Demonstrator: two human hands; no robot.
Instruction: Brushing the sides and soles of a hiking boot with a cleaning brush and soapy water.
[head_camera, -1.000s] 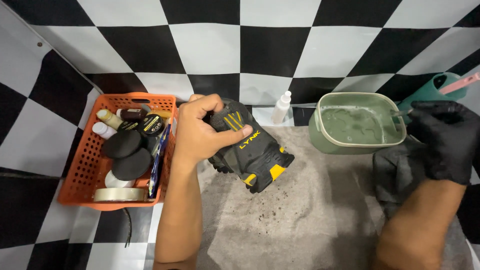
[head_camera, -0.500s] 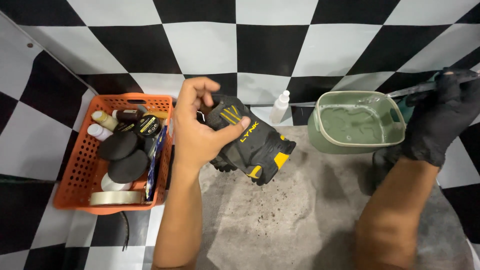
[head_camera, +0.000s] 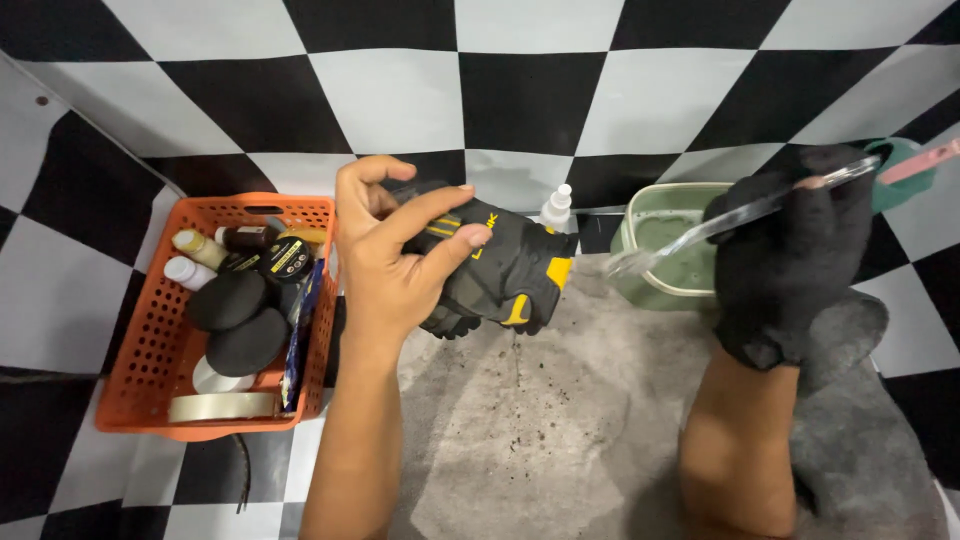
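The left hand (head_camera: 385, 255) is bare, raised at the end of a forearm that runs straight up from the lower edge of the view. Its back faces the camera, the thumb curled at the top and the fingers (head_camera: 440, 235) stretched rightward in a clasp. The right hand (head_camera: 790, 265) wears a black covering and is closed in a fist, knuckles up. Its bare forearm rises from the lower right, wrist slightly bent. The two hands are well apart.
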